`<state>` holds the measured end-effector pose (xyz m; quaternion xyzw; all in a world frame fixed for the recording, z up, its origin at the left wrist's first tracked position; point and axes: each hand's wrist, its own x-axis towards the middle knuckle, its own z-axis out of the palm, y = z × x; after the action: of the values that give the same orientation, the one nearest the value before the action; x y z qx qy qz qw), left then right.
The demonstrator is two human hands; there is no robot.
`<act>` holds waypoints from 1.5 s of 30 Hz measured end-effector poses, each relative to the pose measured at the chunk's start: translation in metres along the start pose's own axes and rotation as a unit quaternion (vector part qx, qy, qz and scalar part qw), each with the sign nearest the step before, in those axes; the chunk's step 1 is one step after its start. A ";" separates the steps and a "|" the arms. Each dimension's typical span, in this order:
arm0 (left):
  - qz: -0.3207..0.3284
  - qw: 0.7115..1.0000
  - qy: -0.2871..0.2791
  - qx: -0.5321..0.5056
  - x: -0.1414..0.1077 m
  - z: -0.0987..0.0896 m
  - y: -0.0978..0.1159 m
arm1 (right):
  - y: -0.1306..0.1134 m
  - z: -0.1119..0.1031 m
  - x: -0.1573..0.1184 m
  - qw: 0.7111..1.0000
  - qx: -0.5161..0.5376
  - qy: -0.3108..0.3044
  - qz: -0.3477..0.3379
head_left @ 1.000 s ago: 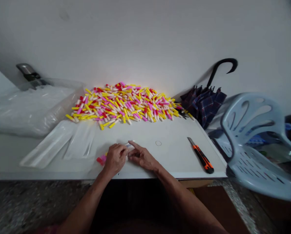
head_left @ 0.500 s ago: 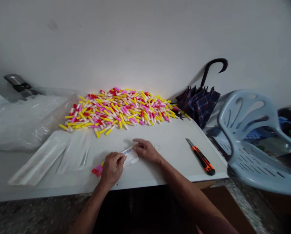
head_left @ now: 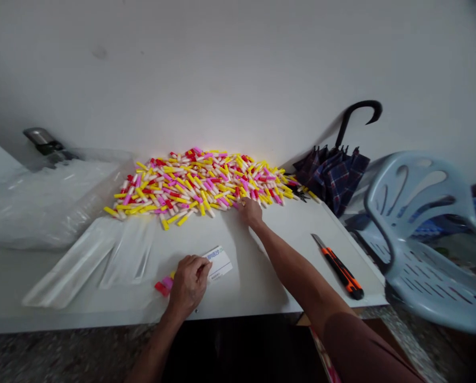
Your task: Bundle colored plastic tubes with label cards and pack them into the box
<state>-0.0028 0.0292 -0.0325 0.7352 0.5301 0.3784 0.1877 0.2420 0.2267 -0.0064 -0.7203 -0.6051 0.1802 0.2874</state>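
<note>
On the white tabletop (head_left: 286, 260), left hand (head_left: 189, 284) narrowly closed, fingertips pinching the edge of a white printed paper card (head_left: 219, 263); right hand (head_left: 251, 213), grip unclear, touching the near edge of a heap of yellow, pink, red and cream plastic tubes (head_left: 198, 186).

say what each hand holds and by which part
The left hand grips a white card by its left end. The right hand touches a pile of plastic pieces, holding nothing visible.

White wall (head_left: 238, 69), speckled floor (head_left: 62, 356), pale blue chair (head_left: 433, 276)
</note>
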 end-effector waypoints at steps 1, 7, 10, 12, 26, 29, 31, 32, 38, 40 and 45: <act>0.000 1.000 0.001 0.003 0.000 0.000 0.000 | -0.005 0.004 0.002 1.000 -0.012 -0.001 0.005; 0.006 1.000 0.007 0.013 0.000 0.000 0.002 | -0.027 0.010 0.009 0.998 -0.040 0.010 0.047; 0.008 1.000 0.015 0.007 0.000 -0.001 0.003 | -0.028 -0.003 -0.003 0.999 -0.028 0.005 0.031; 0.008 1.000 0.018 0.002 -0.001 -0.003 0.006 | -0.023 -0.019 -0.020 1.000 -0.016 -0.007 -0.008; 0.015 0.999 0.030 0.007 -0.002 -0.004 0.008 | -0.017 -0.063 -0.130 0.904 0.025 -0.352 -0.241; 0.017 0.999 0.028 0.004 -0.002 -0.005 0.008 | -0.024 -0.038 -0.137 0.907 0.093 -0.361 -0.196; 0.015 0.999 0.032 0.003 -0.001 -0.005 0.008 | -0.023 -0.025 -0.145 0.912 0.142 -0.356 -0.145; 0.013 0.999 0.034 0.002 -0.001 -0.005 0.008 | -0.021 -0.021 -0.149 0.912 0.163 -0.356 -0.126; 0.013 0.999 0.032 0.002 -0.002 -0.004 0.005 | -0.003 -0.020 -0.158 0.905 0.204 -0.346 -0.138; 0.012 0.999 0.030 0.003 -0.001 -0.004 0.005 | -0.001 -0.019 -0.158 0.917 0.202 -0.310 -0.150; 0.007 1.000 0.027 0.005 -0.001 -0.004 0.006 | -0.003 -0.012 -0.163 0.896 0.237 -0.335 -0.170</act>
<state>-0.0027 0.0257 -0.0263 0.7294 0.5320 0.3963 0.1668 0.2138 0.0660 -0.0100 -0.4136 -0.7180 0.4978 0.2560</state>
